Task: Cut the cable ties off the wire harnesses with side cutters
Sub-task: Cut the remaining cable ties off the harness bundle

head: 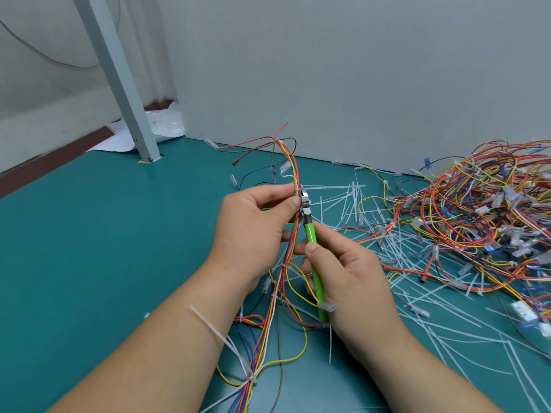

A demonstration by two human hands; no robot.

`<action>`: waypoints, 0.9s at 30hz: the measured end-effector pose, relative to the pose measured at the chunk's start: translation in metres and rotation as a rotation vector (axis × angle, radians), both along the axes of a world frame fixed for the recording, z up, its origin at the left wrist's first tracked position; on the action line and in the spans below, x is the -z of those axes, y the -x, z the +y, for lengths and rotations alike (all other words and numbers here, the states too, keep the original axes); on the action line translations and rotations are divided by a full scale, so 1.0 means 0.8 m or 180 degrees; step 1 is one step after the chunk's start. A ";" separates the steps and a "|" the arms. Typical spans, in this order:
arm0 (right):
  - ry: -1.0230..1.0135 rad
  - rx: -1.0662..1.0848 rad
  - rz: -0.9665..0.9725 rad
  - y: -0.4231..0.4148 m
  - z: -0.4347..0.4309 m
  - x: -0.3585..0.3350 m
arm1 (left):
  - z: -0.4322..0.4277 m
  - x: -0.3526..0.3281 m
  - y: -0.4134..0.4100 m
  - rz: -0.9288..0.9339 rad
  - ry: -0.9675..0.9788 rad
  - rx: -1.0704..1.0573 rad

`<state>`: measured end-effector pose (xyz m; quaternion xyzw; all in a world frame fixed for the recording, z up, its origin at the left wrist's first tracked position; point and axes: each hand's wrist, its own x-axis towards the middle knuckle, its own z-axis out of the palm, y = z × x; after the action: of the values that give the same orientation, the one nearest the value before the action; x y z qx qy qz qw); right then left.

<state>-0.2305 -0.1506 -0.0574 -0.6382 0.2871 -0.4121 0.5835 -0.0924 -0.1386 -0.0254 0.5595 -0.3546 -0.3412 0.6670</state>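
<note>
My left hand (pixel 256 222) grips a wire harness (pixel 293 165) of red, yellow and orange wires and holds it upright above the green mat. My right hand (pixel 346 278) grips the green handles of the side cutters (pixel 311 236). The cutters' steel jaws (pixel 304 201) sit against the bundle right beside my left thumb, where a white cable tie wraps the wires. More white cable ties (pixel 284 266) bind the same harness lower down, and one (pixel 250 378) sits near my left forearm.
A big tangled pile of harnesses (pixel 477 210) lies on the right of the green mat (pixel 104 234). Several cut white tie strips (pixel 351 201) are scattered behind and right of my hands. A grey wall stands behind, a metal post (pixel 125 93) at the back left.
</note>
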 end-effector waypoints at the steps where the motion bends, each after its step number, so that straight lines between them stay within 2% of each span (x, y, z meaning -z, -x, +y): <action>1: 0.0022 0.0004 0.0040 0.000 0.000 0.001 | 0.000 0.000 0.000 0.0073 -0.0004 0.0034; 8: 0.0091 0.0032 0.0098 0.000 0.000 0.005 | 0.000 -0.002 0.000 0.0416 -0.0022 0.0163; 14: -0.0152 0.0114 -0.0096 -0.003 0.003 -0.001 | 0.001 -0.003 0.002 0.0446 -0.0011 0.0175; 27: 0.0095 0.0202 -0.0030 0.000 0.004 -0.005 | 0.002 -0.004 0.002 0.0336 0.0043 0.0221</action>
<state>-0.2307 -0.1471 -0.0532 -0.6354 0.2983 -0.4376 0.5619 -0.0943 -0.1373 -0.0220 0.5236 -0.3404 -0.3907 0.6763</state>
